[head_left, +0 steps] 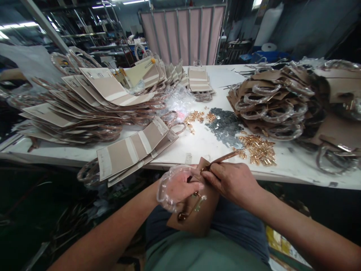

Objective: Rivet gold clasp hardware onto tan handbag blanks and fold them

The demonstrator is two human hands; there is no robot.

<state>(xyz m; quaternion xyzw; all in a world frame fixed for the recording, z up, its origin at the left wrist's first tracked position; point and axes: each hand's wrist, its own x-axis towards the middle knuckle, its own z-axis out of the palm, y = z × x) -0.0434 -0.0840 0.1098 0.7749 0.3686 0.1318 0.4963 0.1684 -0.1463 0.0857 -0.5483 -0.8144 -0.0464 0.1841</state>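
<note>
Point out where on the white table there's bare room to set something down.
The white tabletop is bare between the front-left panels and the gray pieces, near the edge. Another patch lies farther back, between the small rear stack and the brown pile. The left stack and the brown pile crowd the two sides.

So the left hand [180, 190] has a brown panel [207, 212] in its grip over the lap, with a plastic-wrapped loop [165, 192] curving around that hand and a gold clasp [182, 216] on the panel's face. Right hand [235, 182] is pinching a thin strip [224, 156] at the top edge. On the white table [222, 77] there's a big messy stack [67, 109] to the left, gold bits [261, 150] beside grey plates [225, 126] in the middle, and a heap [270, 99] of brown pieces to the right.
</note>
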